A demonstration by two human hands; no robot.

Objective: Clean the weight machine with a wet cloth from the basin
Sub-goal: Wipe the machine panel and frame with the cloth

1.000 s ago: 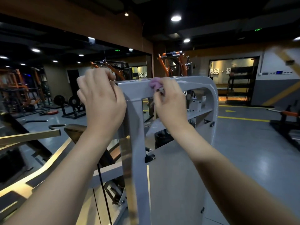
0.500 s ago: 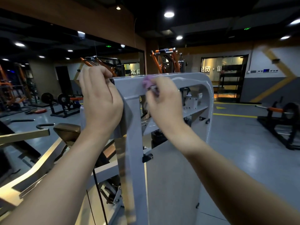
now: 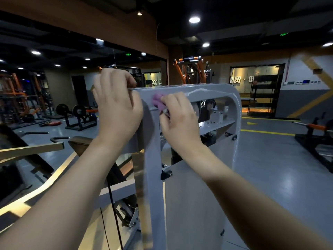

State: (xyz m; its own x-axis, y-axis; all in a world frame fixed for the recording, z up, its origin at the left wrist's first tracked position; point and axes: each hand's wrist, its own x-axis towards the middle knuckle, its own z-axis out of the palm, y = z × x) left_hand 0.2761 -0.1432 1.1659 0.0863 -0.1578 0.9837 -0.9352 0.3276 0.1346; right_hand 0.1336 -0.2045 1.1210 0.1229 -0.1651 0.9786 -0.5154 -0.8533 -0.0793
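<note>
While the right hand presses a bunched purple cloth to the top bar of the weight machine, the left hand grips that bar's end

Likely slip: the wad is small and pinched at the fingertips, so a hard stroke could tug it loose or run the knuckles off the bar's lower edge; both arms reach up and forward, backs of the hands to the camera, left fingers curled over the bar's top, right fingers curled round the cloth, which peeks out above-left of them; no basin in view
</note>
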